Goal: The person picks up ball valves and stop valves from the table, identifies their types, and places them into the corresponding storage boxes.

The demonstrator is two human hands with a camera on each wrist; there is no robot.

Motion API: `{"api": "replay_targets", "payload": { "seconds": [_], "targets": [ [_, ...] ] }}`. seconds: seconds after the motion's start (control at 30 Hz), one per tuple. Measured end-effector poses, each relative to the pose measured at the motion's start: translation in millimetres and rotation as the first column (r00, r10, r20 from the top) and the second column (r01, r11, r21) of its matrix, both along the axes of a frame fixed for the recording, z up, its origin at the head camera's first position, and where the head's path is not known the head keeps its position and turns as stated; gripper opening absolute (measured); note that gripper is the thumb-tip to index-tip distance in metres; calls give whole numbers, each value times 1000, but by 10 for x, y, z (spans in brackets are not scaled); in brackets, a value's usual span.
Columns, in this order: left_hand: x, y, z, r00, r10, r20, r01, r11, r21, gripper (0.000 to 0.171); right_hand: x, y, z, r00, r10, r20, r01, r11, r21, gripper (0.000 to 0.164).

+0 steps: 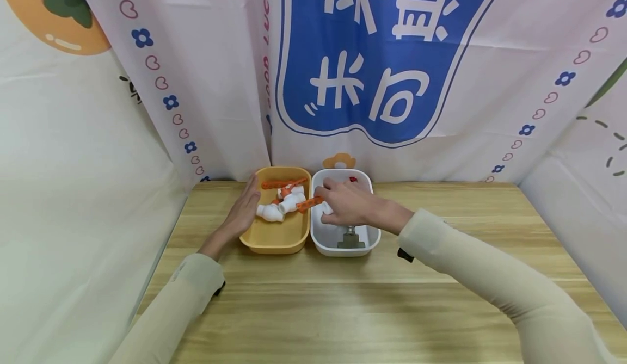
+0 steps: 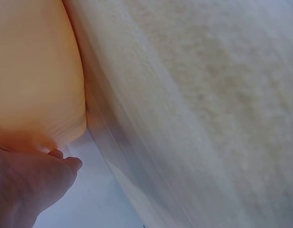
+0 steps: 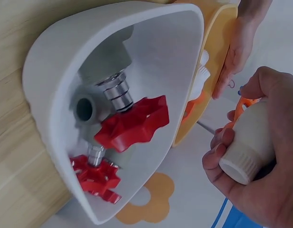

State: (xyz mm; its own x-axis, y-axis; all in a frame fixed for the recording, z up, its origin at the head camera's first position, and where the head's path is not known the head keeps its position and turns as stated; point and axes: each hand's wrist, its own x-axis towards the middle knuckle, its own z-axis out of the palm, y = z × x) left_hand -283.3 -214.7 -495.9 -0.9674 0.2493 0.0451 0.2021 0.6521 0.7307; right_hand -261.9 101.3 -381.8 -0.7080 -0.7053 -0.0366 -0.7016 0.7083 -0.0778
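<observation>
My right hand (image 1: pixel 350 202) is over the white bin and grips a white plastic ball valve (image 3: pixel 251 140) with an orange lever handle (image 1: pixel 309 204). In the right wrist view its fingers curl round the valve body. My left hand (image 1: pixel 243 210) lies with straight fingers along the outer left side of the yellow bin (image 1: pixel 271 248). Inside that bin are several white ball valves (image 1: pixel 271 213) with orange handles. The white bin (image 3: pixel 44 78) contains grey valves (image 3: pixel 106 57) with red star-shaped handwheels (image 3: pixel 134 126); my right hand partly covers them in the head view.
Both bins stand side by side at the back of a wooden table (image 1: pixel 323 309). Behind them hangs a printed cloth (image 1: pixel 230 81) with a blue panel. A white cloth wall (image 1: pixel 83 190) closes off the left side, and another is at the right.
</observation>
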Motion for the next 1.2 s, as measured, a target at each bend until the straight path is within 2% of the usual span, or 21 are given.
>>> {"api": "replay_targets", "payload": {
  "seconds": [0.23, 0.63, 0.87, 1.2],
  "targets": [
    [7, 13, -4, 1000, -1, 0, 1, 1000, 2, 69, -7, -216, -38, 999, 9, 38, -10, 1000, 5, 56],
    [11, 11, 1, 1000, -7, -4, 7, 1000, 4, 64, 10, -550, -116, 993, -8, 118, 5, 999, 32, 52],
    [24, 13, 19, 1000, -12, -29, 11, 1000, -9, 66, 17, -723, -188, 996, -15, 92, 8, 997, 80, 65],
    [22, 1, 18, 1000, -7, -10, 7, 1000, -2, 67, 27, -889, -320, 997, -18, 72, 10, 994, 112, 68]
  ]
}}
